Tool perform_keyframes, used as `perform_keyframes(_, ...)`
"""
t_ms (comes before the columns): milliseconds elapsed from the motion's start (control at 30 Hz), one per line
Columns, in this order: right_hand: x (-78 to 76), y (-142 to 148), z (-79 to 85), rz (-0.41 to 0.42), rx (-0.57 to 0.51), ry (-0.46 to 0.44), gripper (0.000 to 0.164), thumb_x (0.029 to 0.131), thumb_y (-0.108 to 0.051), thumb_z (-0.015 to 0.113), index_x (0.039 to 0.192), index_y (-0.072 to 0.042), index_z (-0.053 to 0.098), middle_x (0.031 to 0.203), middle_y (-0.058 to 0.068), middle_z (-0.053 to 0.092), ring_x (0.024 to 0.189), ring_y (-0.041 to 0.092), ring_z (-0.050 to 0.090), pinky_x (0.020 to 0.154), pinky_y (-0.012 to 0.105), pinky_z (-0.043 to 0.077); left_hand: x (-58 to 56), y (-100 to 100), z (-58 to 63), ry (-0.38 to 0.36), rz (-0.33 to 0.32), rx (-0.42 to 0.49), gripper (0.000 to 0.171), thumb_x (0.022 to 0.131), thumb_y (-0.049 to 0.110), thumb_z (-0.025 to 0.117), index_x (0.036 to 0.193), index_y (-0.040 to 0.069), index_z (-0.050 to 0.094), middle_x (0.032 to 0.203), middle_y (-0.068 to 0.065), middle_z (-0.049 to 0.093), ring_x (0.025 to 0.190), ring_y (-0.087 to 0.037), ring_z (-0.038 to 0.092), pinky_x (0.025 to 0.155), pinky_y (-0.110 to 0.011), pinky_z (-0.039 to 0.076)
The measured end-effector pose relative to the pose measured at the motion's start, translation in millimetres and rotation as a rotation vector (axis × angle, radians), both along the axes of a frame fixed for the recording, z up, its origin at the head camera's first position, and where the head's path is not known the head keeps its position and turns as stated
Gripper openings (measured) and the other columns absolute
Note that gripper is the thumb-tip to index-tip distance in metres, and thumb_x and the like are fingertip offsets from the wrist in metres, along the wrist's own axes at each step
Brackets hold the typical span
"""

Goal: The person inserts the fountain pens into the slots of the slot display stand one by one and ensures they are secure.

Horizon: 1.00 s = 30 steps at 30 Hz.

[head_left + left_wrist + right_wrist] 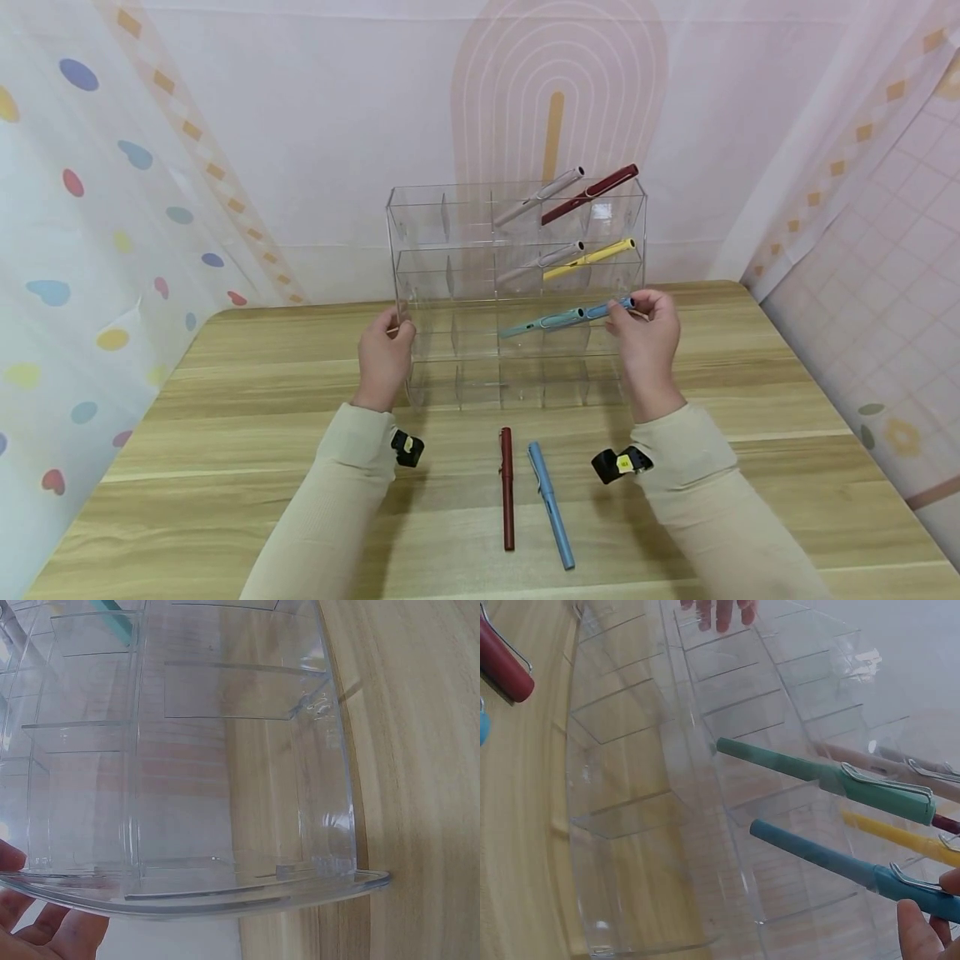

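Observation:
A clear acrylic pen rack (474,342) with tiered compartments stands upright on the table. My left hand (386,354) grips its left side panel, thumb on the inner face and fingers outside, as the left wrist view shows. With thumb and fingers my right hand (649,346) pinches a blue pen (817,860) near its clip end. That pen lies slanted over the third tier from the top, its other end inside a compartment. Beside it, a green pen (780,763) rests in the same tier. A yellow pen (588,260) leans one tier above.
On the table in front of the rack lie a dark red pen (507,492) and another blue pen (551,505). The top tier holds a pale pen (540,197) and a dark red pen; another pale pen (542,261) sits beside the yellow one. A patterned curtain (337,125) hangs behind.

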State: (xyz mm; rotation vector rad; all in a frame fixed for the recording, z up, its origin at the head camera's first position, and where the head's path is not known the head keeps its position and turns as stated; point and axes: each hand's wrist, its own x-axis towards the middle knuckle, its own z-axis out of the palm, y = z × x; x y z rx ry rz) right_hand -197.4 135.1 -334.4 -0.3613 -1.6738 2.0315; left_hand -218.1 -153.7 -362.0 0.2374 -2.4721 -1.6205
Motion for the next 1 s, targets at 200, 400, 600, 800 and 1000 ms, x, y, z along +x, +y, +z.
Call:
perform_keyframes(200,2.7,-2,-2.5,0.016,0.015,-0.012,0.023,0.085,0.01,0.061,0.094,-0.006,0.046,0.092,0.003,0.043,0.073,0.005,0.056,0.062,0.015,0.051,-0.5,0,-0.8,0.002,0.006,-0.011,0.036,0.097,0.014,0.043,0.127,0.002,0.057,0.125,-0.016,0.058,0.12,-0.031,0.053,0.093,-0.045,0.047)
perform_keyframes(400,4.6,-2,-4.7,0.018,0.037,-0.029,0.023,0.086,0.007,0.062,0.095,-0.006,0.046,0.093,0.003,0.042,0.076,0.007,0.057,0.065,0.016,0.052,-0.2,0,-0.4,0.0,0.004,-0.005,0.036,0.097,0.014,0.043,0.127,0.002,0.058,0.125,-0.017,0.058,0.12,-0.031,0.053,0.092,-0.044,0.047)
perform_keyframes(600,6.2,-1,-7.2,0.02,0.046,-0.037,0.024,0.086,0.007,0.062,0.096,-0.007,0.045,0.093,0.002,0.042,0.077,0.009,0.056,0.066,0.017,0.052,-0.3,-1,-0.1,0.007,-0.001,-0.015,0.037,0.097,0.014,0.043,0.129,0.001,0.056,0.126,-0.018,0.058,0.12,-0.031,0.053,0.093,-0.044,0.047)
perform_keyframes(800,7.1,0,-8.6,0.024,0.041,-0.026,0.025,0.086,0.007,0.062,0.095,-0.011,0.045,0.093,0.002,0.042,0.077,0.009,0.056,0.066,0.016,0.052,-0.4,-1,0.0,0.005,-0.001,-0.019,0.035,0.097,0.014,0.043,0.126,0.0,0.058,0.127,-0.018,0.058,0.121,-0.032,0.053,0.095,-0.046,0.046)
perform_keyframes(1000,12.0,3,-8.7,0.045,0.072,-0.049,0.025,0.087,0.002,0.064,0.102,-0.007,0.047,0.098,0.002,0.045,0.085,0.011,0.056,0.069,0.016,0.051,-0.7,0,0.2,0.003,-0.001,-0.03,0.036,0.097,0.014,0.043,0.127,0.001,0.057,0.127,-0.018,0.058,0.121,-0.031,0.053,0.094,-0.044,0.047)
